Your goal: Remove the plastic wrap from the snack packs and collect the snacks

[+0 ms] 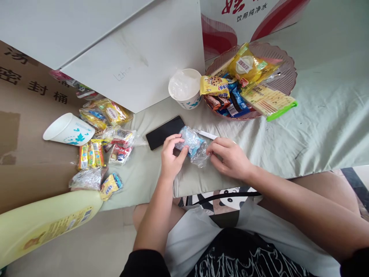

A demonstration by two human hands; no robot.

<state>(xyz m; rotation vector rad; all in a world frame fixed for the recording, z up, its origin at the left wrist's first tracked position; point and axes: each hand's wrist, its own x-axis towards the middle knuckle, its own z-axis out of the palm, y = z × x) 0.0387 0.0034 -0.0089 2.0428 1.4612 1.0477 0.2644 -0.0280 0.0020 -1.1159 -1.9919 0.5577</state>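
A clear, crinkled plastic wrapper with light blue on it is between my two hands above the cloth. My left hand grips its left end, thumb on the near side and fingers over the top. At the other end, my right hand has its fingertips pinched together on the wrapper's edge. What lies inside the plastic I cannot make out. Just behind the wrapper is a slim white stick-like object, partly hidden by my right hand. A black phone lies flat beside my left fingers.
Behind stands a white paper cup with clear plastic inside, next to a pink ribbed bowl of packaged snacks. To the left are a tipped paper cup, several snack packs and a yellow bottle. White boxes wall the back.
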